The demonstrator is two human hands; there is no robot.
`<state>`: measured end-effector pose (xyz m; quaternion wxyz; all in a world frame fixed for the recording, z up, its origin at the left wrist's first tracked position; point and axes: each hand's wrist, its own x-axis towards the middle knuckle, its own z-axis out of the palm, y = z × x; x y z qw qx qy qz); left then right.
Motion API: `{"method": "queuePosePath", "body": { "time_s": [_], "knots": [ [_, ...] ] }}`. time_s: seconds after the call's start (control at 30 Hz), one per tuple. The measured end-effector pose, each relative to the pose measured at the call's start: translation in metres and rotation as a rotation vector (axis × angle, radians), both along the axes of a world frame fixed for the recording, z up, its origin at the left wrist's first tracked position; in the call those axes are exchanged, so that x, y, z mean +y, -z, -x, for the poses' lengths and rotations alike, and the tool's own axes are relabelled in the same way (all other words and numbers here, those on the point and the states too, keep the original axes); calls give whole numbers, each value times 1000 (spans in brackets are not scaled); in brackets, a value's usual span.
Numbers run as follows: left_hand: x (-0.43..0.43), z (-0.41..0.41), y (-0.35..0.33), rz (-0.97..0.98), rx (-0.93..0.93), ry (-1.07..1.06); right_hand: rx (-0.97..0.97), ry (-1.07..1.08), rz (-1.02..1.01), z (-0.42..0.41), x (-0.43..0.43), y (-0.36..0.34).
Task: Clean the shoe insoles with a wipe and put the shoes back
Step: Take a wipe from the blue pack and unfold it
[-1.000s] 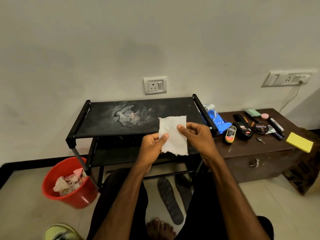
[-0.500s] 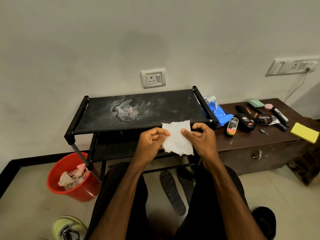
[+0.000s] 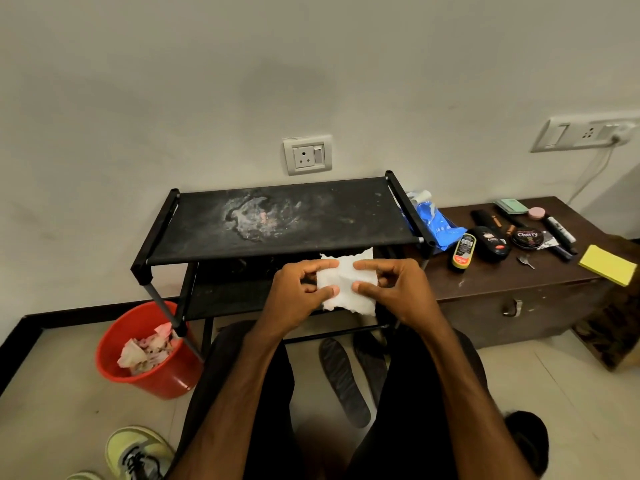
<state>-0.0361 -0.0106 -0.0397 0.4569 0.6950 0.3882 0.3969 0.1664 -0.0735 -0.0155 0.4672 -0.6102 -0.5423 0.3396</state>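
Note:
A white wipe (image 3: 346,282) is held up in front of the black shoe rack (image 3: 284,223). My left hand (image 3: 298,292) pinches its left edge between thumb and fingers, and my right hand (image 3: 391,285) pinches its right edge the same way. Two dark insoles (image 3: 343,379) lie on the floor between my legs; the right one is partly hidden by my knee. A yellow-green sneaker (image 3: 138,452) sits on the floor at the lower left, and a dark shoe (image 3: 526,441) shows at the lower right.
A red bucket (image 3: 173,375) with used wipes stands left of the rack. A brown wooden chest (image 3: 519,289) on the right carries a blue wipe pack (image 3: 436,223), shoe polish bottles (image 3: 464,251), a polish tin (image 3: 528,237) and a yellow sponge (image 3: 609,265).
Both hands have lowered the wipe from above the rack's top shelf to its front edge. The wipe now looks smaller and squarer, as if folded. The camera view has tilted up slightly.

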Motion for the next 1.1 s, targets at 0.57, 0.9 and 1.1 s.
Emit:
{"method": "queuePosePath", "body": {
  "time_s": [0.57,0.9,1.1],
  "knots": [
    [-3,-9,-1,136,-62,-214,19,261,-32,9,3,8],
    [-24,-34,3,-118,110,-311,-175,317,-144,57,1,14],
    [-21,-26,1,-34,90,-208,-165,274,-164,60,0,10]
  ]
}}
